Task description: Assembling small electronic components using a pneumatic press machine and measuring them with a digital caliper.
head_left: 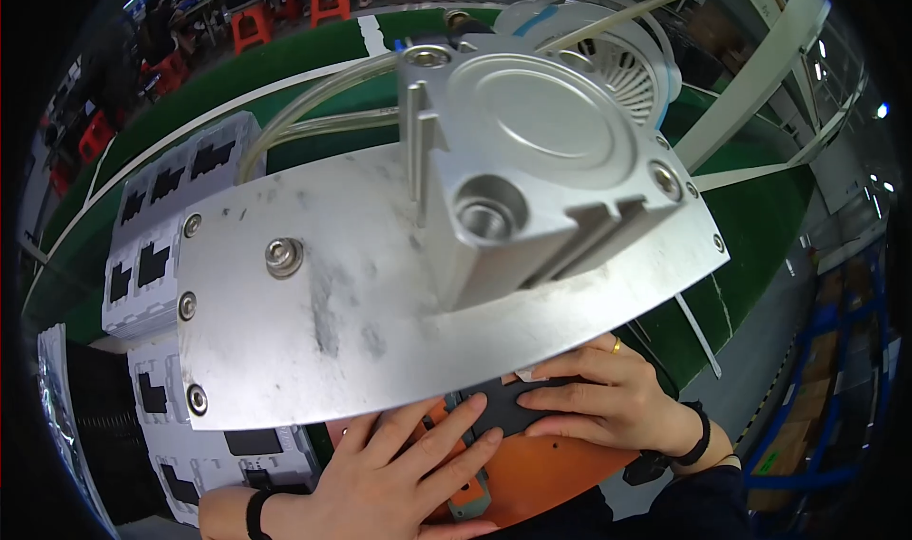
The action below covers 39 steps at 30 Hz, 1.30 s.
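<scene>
My left hand [394,473] lies palm down with its fingers spread over an orange and grey fixture [470,492]. Its fingertips touch the left edge of a flat dark grey piece [496,412]. From the right, my right hand [608,397] reaches in with its fingers stretched flat across the same dark piece; a gold-coloured ring is on one finger. A small pale scrap [523,375] shows by its fingertips. Above both hands, a silver metal plate [256,341] carrying a square cylinder block [541,132] hides the far part of the fixture.
White moulded trays with dark cutouts [180,184] are stacked on the left, and another tray [214,448] holds dark pieces nearer me. Clear hoses [328,84] run behind the block. A white fan [617,60] and a slanted white post [750,84] stand at the back right.
</scene>
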Available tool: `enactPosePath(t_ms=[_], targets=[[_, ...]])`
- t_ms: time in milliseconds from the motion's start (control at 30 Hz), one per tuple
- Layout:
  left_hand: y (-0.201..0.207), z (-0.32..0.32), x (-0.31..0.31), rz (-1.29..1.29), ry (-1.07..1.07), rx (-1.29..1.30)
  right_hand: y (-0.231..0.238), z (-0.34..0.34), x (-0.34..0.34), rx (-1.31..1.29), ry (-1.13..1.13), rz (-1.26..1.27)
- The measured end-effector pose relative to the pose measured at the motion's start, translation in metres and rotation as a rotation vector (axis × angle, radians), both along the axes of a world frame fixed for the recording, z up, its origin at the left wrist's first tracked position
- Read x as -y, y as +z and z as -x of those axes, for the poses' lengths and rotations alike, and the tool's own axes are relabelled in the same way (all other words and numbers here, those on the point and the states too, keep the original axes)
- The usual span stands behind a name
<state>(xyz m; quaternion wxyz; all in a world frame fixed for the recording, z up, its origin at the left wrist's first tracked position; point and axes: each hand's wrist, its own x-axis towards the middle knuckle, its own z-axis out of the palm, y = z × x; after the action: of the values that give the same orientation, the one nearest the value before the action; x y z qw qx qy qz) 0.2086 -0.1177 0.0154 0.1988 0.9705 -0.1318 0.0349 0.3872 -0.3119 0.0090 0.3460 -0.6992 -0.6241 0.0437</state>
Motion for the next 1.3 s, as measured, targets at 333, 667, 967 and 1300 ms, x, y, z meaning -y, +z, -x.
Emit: enactPosePath(t_ms=[333,667,967,1300], targets=[[0.008,-0.002,-0.005,0.036,-0.055,-0.06,0.001,0.0,0.0,-0.025,-0.003,-0.004],[0.001,0.0,0.0,0.054,0.004,-0.032,0.002,0.0,0.0,-0.045,-0.009,-0.002],[0.0,0.001,-0.001,0.103,-0.019,-0.003,0.001,0.001,0.001,-0.066,-0.013,0.003],[-0.001,0.0,-0.002,0.109,-0.005,0.048,0.0,0.0,-0.001,-0.052,-0.006,-0.007]])
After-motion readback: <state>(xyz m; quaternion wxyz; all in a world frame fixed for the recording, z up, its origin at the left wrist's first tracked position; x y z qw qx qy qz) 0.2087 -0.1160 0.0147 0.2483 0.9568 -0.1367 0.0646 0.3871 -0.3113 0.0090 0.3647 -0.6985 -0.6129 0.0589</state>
